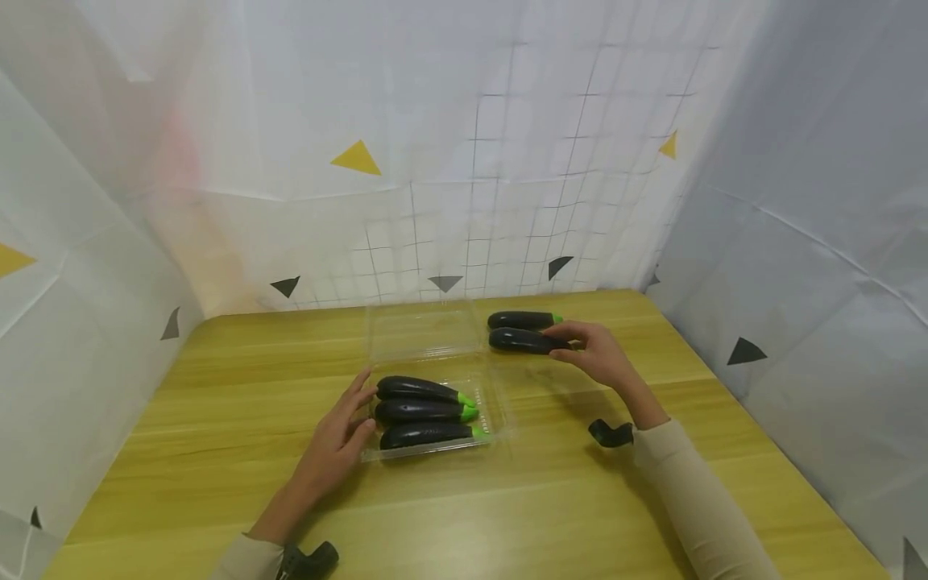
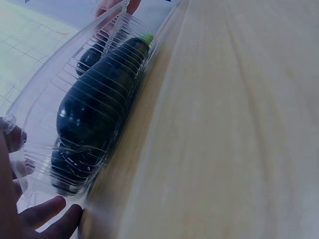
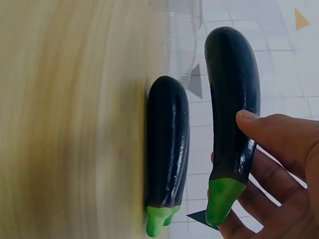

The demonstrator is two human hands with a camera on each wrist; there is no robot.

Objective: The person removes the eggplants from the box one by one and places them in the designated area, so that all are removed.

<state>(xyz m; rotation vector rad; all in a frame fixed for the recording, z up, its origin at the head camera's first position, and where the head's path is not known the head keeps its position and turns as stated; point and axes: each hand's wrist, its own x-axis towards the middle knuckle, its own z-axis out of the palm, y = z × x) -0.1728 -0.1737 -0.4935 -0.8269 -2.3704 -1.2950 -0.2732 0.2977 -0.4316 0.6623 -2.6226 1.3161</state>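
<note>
My right hand (image 1: 596,354) pinches a dark purple eggplant (image 1: 524,341) near its green stem end, thumb on one side and fingers on the other. The right wrist view shows this eggplant (image 3: 232,84) raised off the wood, with two more eggplants (image 3: 167,144) lying side by side on the table. A clear plastic clamshell box (image 1: 500,403) holds three eggplants (image 1: 424,412) in a row, green ends to the right. At the box's left wall is my left hand (image 1: 335,441), fingers spread; in the left wrist view its fingertips (image 2: 45,213) are right at the plastic.
The box's clear lid (image 1: 419,332) lies folded back toward the rear wall. White sheets (image 1: 304,234) with triangles and grid lines stand around the back and sides of the wooden table (image 1: 239,387). Black wrist devices (image 1: 611,433) sit at both wrists.
</note>
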